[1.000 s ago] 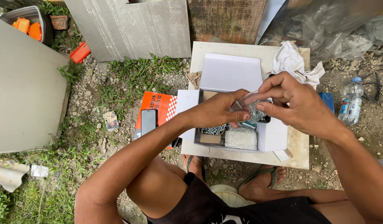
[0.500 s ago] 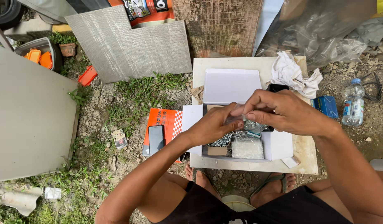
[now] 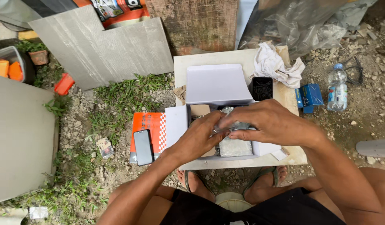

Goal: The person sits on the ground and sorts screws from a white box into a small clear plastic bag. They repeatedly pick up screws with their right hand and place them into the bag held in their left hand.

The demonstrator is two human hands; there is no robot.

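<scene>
Gravel and grass surround the pale square slab point(image 3: 284, 156) at centre frame; over the open white cardboard box point(image 3: 217, 85), I see my left hand point(image 3: 198, 137) and right hand point(image 3: 267, 123) both pinched on a small clear plastic bag point(image 3: 234, 126).

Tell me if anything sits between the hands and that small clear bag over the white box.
Nothing visible does. The left hand and right hand both already touch the small clear bag, holding it over the open white box.

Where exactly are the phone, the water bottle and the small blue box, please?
phone point(image 3: 143, 146), head view, middle of its dark screen.
water bottle point(image 3: 337, 89), head view, its labelled body.
small blue box point(image 3: 311, 95), head view, its top face.
</scene>
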